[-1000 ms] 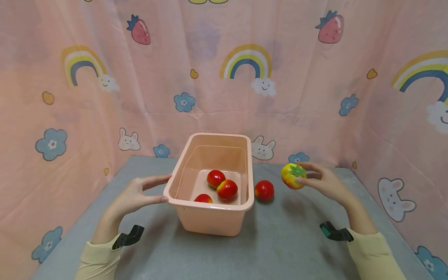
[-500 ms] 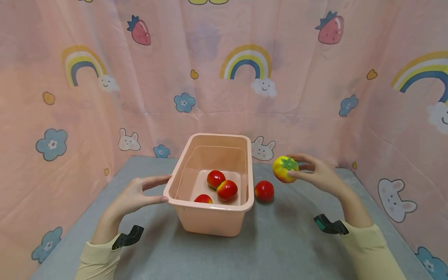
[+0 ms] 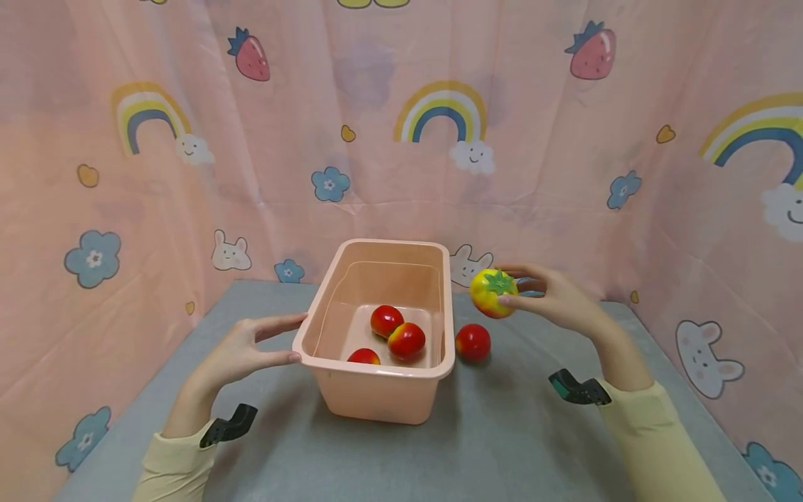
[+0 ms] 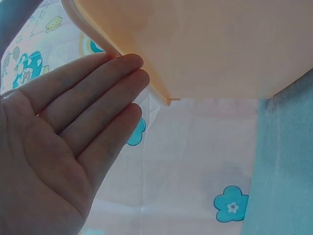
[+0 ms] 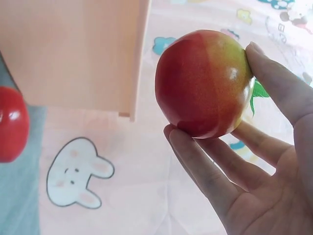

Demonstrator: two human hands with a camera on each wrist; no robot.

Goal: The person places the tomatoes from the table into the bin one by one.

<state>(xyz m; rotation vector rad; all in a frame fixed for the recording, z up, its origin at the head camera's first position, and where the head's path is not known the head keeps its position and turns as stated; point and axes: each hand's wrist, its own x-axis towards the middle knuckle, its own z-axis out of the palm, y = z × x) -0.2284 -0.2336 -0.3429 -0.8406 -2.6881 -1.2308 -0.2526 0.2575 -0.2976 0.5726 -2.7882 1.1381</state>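
My right hand (image 3: 558, 300) pinches a yellow-and-red tomato (image 3: 493, 293) with a green leafy top between thumb and fingers. The tomato is held above the table, just right of the bin's rim; in the right wrist view its smooth red side (image 5: 200, 83) shows. A pink plastic bin (image 3: 376, 390) stands mid-table, holding three red-and-yellow tomatoes (image 3: 407, 341), one partly hidden by the near wall. At the bin's left rim, my left hand (image 3: 241, 348) touches with fingers and thumb. The left wrist view shows those fingers (image 4: 105, 88) straight against the rim.
One more red tomato (image 3: 473, 342) lies on the grey table (image 3: 502, 432), close to the bin's right side and below the held one. Behind and at the sides hangs a pink curtain (image 3: 401, 202) with rainbows, bunnies and flowers.
My right hand has carried the tomato leftward and somewhat upward, toward the bin. My left hand, the bin and the other tomatoes have stayed put.
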